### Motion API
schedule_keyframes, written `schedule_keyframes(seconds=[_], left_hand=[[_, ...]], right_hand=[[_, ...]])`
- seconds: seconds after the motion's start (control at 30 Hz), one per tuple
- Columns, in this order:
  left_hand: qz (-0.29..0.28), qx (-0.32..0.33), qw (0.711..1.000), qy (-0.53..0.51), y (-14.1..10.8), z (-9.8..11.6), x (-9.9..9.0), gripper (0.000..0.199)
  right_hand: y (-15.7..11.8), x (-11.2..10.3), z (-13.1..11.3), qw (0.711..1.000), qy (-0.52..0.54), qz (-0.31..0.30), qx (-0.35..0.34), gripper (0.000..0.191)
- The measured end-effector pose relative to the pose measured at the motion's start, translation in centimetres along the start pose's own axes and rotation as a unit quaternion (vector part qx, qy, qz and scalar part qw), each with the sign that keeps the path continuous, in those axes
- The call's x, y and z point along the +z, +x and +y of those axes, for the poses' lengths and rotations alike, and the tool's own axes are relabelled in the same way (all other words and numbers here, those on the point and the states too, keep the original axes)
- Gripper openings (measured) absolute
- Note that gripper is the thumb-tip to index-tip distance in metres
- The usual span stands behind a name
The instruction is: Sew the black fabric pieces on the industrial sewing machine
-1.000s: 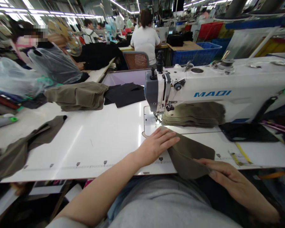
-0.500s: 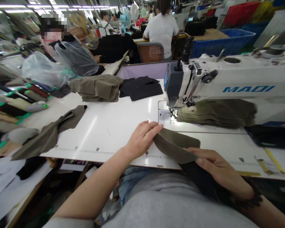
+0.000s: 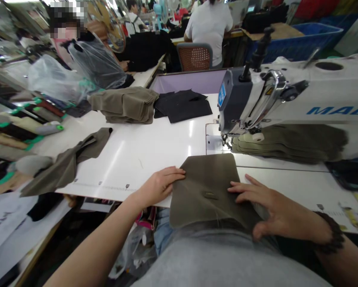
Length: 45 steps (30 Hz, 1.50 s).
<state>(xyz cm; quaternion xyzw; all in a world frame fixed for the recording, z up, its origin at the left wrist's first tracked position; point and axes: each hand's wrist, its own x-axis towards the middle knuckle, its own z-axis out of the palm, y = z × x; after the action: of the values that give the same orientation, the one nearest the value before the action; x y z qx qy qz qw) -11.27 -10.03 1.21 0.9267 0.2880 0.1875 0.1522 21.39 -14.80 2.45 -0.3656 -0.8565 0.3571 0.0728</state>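
Observation:
An olive-green fabric piece lies spread over the table's front edge, its near part hanging towards my lap. A small dark label or tab shows on its face. My left hand grips the piece's upper left edge, fingers on top and close together. On the other side, my right hand is open with fingers spread, its fingertips touching the right edge of the fabric. Just beyond the piece stands the needle area of a white sewing machine. Under its arm rests a stack of olive fabric pieces.
On the white table sit a folded olive fabric stack and black fabric pieces. Olive strips hang over the left edge near thread cones. Other people work behind, near a blue bin.
The fabric piece, folded and held up before, is now opened out flat with its label showing. My right hand has loosened its hold and spread its fingers; my left hand moved left and nearer.

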Motion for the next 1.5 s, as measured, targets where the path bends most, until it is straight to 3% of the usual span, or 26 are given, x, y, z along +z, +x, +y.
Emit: schedule_keyframes(seconds=[0.1,0.17,0.3,0.4,0.57,0.67,0.83,0.93,1.07,1.2,1.27,1.37,1.5], left_hand=[[-0.024,0.01,0.998,0.056,-0.1,0.4,0.0,0.045],[-0.035,0.051,0.995,0.08,0.0,1.0,-0.3,0.037],[0.03,0.115,0.985,0.121,0.2,2.1,-1.4,0.028],[0.064,0.135,0.978,0.142,0.5,2.2,-2.1,0.028],[0.005,0.066,0.996,0.054,0.3,-0.1,-1.2,0.025],[0.005,0.005,0.999,0.037,-0.8,-1.1,-0.3,0.03],[0.088,-0.04,0.994,-0.054,-1.1,0.7,-0.5,0.028],[0.108,0.002,0.99,-0.086,-0.1,2.2,-1.8,0.029],[0.133,0.046,0.99,0.01,0.4,1.7,-2.8,0.026],[0.052,-0.016,0.997,0.062,-0.6,0.0,-1.7,0.03],[0.016,-0.019,1.0,0.019,-0.9,-0.3,-0.9,0.036],[-0.002,-0.025,0.996,-0.083,-0.6,-0.1,-0.3,0.028],[0.047,-0.13,0.981,-0.138,0.7,0.1,-0.4,0.02]], right_hand=[[-0.5,0.2,0.9,0.999,-0.026,-0.015,-0.009,0.079],[-0.7,0.5,1.0,0.998,-0.05,-0.02,-0.014,0.083],[-1.0,1.0,1.2,0.994,-0.097,-0.014,-0.039,0.086],[-1.2,1.5,1.4,0.989,-0.14,0.01,-0.051,0.077],[-1.1,3.1,1.5,0.968,-0.227,0.084,-0.073,0.069],[-1.2,3.9,1.5,0.961,-0.238,0.116,-0.08,0.063],[-1.1,3.8,1.4,0.96,-0.203,0.164,-0.104,0.047],[-0.7,3.1,1.1,0.96,-0.174,0.194,-0.106,0.038],[-0.4,2.3,0.2,0.96,-0.109,0.25,-0.063,0.031],[0.0,2.4,-0.3,0.963,-0.082,0.255,-0.027,0.023],[0.4,2.4,-0.4,0.965,-0.069,0.253,-0.006,0.021],[1.1,2.1,-0.6,0.958,-0.035,0.274,0.075,0.021],[2.0,1.6,-0.3,0.93,-0.029,0.315,0.188,0.026]])
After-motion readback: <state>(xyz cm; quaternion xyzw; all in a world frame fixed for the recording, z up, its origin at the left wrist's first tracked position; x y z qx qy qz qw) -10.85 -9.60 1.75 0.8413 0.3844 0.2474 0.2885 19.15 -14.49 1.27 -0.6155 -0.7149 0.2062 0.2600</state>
